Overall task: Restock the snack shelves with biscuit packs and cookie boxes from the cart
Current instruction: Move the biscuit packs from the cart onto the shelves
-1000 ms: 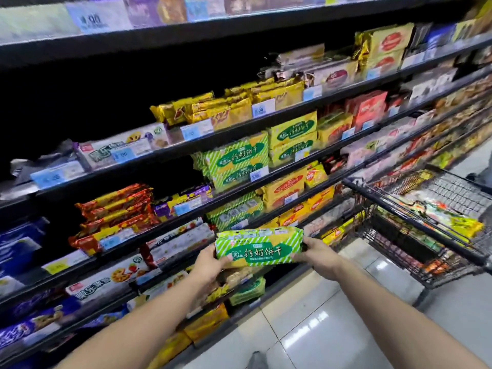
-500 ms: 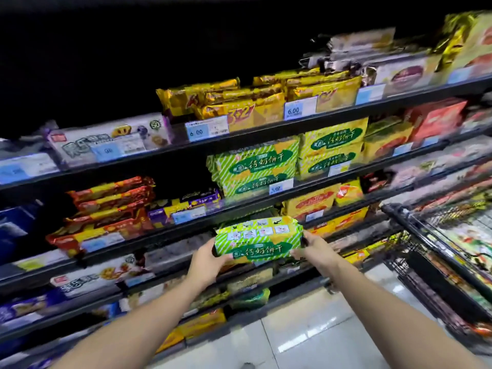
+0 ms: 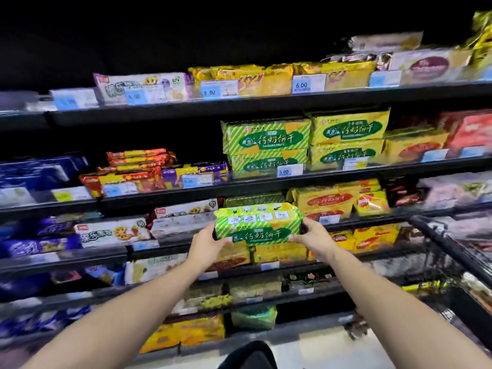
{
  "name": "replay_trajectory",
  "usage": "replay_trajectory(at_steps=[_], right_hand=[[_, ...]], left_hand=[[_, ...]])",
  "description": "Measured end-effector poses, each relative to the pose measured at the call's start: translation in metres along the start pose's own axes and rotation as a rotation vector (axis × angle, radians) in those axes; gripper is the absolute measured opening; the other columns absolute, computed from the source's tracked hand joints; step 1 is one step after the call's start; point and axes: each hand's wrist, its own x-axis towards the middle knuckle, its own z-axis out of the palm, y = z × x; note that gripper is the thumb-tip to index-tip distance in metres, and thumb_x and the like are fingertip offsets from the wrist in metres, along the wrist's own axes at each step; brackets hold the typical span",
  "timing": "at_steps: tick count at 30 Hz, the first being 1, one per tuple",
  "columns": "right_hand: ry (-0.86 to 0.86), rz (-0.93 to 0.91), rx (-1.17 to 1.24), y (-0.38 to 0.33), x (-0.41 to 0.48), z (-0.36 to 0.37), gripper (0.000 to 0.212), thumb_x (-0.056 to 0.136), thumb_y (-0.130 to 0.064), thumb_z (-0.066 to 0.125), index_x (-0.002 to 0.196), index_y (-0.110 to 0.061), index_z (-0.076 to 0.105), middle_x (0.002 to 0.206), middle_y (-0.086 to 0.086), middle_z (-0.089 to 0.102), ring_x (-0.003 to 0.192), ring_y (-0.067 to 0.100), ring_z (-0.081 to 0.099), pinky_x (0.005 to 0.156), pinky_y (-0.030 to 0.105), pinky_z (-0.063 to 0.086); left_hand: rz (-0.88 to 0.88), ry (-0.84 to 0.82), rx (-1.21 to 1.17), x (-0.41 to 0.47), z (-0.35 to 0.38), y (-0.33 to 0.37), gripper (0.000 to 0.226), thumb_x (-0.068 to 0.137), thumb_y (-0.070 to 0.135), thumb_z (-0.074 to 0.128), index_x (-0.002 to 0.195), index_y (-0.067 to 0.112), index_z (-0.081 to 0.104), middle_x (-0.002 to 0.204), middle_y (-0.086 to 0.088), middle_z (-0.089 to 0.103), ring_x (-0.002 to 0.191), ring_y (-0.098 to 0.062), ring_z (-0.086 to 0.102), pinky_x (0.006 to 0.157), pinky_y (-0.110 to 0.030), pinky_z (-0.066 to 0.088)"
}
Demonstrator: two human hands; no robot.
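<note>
At the far left we see blue packs lying along the shelves, too blurred to read. Next to them red-and-yellow packs are stacked on one shelf, with purple packs just beside them. One shelf lower lie white packs printed with a cookie.

Our left hand grips the left end of the green-striped biscuit pack, with its fingers curled round that end. We hold the pack level in the air, long side across and printed front toward us. It is just in front of the shelf edges and between our two hands. Our right hand grips the right end, with the thumb against the lower front edge and the fingers wrapped behind.

Straight above the held pack, one shelf up, matching green-striped packs sit stacked two high. A price tag reading 5.00 sits at the shelf edge beneath them. Right of these stands a second stack, of yellow-green packs.

Behind our right hand and a little higher, yellow packs with red ovals fill the shelf. Red boxes sit further right on the shelf above. At the far right, the dark rim of the cart slants down toward the lower right corner, well apart from the pack. Its load is too blurred to make out.
</note>
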Motion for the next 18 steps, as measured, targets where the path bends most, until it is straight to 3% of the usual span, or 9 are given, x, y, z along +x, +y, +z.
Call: replay_trajectory(at_steps=[3, 5, 7, 9, 11, 14, 16, 18], right_hand=[[0.01, -0.034, -0.036, 0.001, 0.013, -0.003, 0.042, 0.081, -0.004, 0.08, 0.119, -0.015, 0.066, 0.108, -0.004, 0.073, 0.108, 0.017, 0.064, 0.093, 0.031, 0.05], [0.036, -0.033, -0.066, 0.0, 0.022, -0.007, 0.053, 0.083, -0.008, 0.08, 0.132, -0.011, 0.06, 0.119, -0.003, 0.069, 0.118, 0.02, 0.059, 0.09, 0.027, 0.047], [0.083, -0.022, -0.092, -0.001, 0.032, -0.008, 0.076, 0.083, -0.011, 0.08, 0.15, -0.007, 0.042, 0.144, 0.004, 0.054, 0.133, 0.023, 0.048, 0.106, 0.029, 0.039], [0.091, -0.015, -0.085, -0.002, 0.042, -0.007, 0.087, 0.085, -0.012, 0.079, 0.156, -0.006, 0.029, 0.156, 0.006, 0.04, 0.143, 0.025, 0.039, 0.118, 0.039, 0.032], [0.077, -0.012, -0.074, 0.0, 0.053, -0.004, 0.086, 0.086, -0.012, 0.078, 0.156, -0.008, 0.028, 0.156, 0.009, 0.041, 0.142, 0.028, 0.04, 0.118, 0.047, 0.034], [0.092, -0.012, -0.079, 0.001, 0.064, 0.0, 0.084, 0.087, -0.014, 0.077, 0.156, -0.011, 0.029, 0.155, 0.007, 0.043, 0.141, 0.028, 0.043, 0.117, 0.045, 0.034], [0.109, -0.021, -0.105, -0.001, 0.072, 0.002, 0.086, 0.087, -0.014, 0.076, 0.157, -0.011, 0.026, 0.157, 0.005, 0.039, 0.142, 0.027, 0.04, 0.115, 0.041, 0.033], [0.135, -0.034, -0.154, -0.004, 0.078, 0.006, 0.084, 0.089, -0.015, 0.075, 0.157, -0.009, 0.026, 0.158, 0.007, 0.039, 0.14, 0.028, 0.042, 0.113, 0.039, 0.037]], left_hand=[[0.02, 0.022, -0.02, 0.003, 0.003, 0.001, 0.062, 0.086, 0.037, 0.078, 0.142, 0.024, 0.053, 0.103, 0.013, 0.066, 0.076, -0.007, 0.063, 0.063, -0.023, 0.045], [0.048, 0.035, -0.007, 0.009, 0.003, 0.006, 0.059, 0.087, 0.037, 0.077, 0.14, 0.026, 0.054, 0.101, 0.014, 0.066, 0.077, -0.014, 0.064, 0.066, -0.024, 0.047], [0.065, 0.065, 0.02, 0.02, 0.004, 0.012, 0.051, 0.086, 0.036, 0.077, 0.132, 0.027, 0.058, 0.099, 0.009, 0.071, 0.087, -0.02, 0.068, 0.065, -0.027, 0.044], [0.056, 0.099, 0.064, 0.03, 0.006, 0.015, 0.045, 0.085, 0.037, 0.077, 0.126, 0.028, 0.061, 0.087, 0.011, 0.072, 0.081, -0.013, 0.068, 0.059, -0.02, 0.039], [0.061, 0.109, 0.088, 0.038, 0.007, 0.015, 0.045, 0.087, 0.038, 0.075, 0.128, 0.026, 0.06, 0.067, 0.016, 0.064, 0.063, 0.001, 0.06, 0.046, -0.011, 0.033], [0.056, 0.111, 0.109, 0.051, 0.007, 0.014, 0.05, 0.09, 0.037, 0.073, 0.132, 0.018, 0.055, 0.065, 0.015, 0.059, 0.05, 0.002, 0.057, 0.042, -0.013, 0.034], [0.022, 0.099, 0.14, 0.058, 0.007, 0.012, 0.042, 0.091, 0.04, 0.072, 0.121, 0.014, 0.057, 0.064, 0.009, 0.063, 0.048, 0.001, 0.057, 0.04, -0.015, 0.032], [-0.021, 0.093, 0.171, 0.064, 0.009, 0.01, 0.033, 0.091, 0.043, 0.071, 0.097, 0.016, 0.052, 0.062, 0.004, 0.061, 0.049, -0.003, 0.055, 0.038, -0.017, 0.03]])
